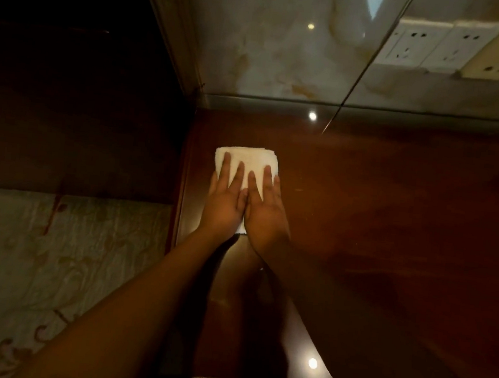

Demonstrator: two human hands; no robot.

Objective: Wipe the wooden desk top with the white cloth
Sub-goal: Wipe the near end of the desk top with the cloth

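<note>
A folded white cloth [246,161] lies flat on the glossy dark wooden desk top [394,204], close to the desk's left edge. My left hand [225,200] and my right hand [263,208] rest side by side on the cloth, palms down, fingers stretched out and pointing away from me. Both hands press the cloth against the wood; the near part of the cloth is hidden under them. My forearms reach in from the bottom of the view.
A marble-patterned wall [273,37] rises behind the desk, with white wall sockets [435,45] at the upper right. Left of the desk stands a dark wooden panel [73,127] and, below it, patterned fabric [50,260]. Ceiling lights reflect on the desk.
</note>
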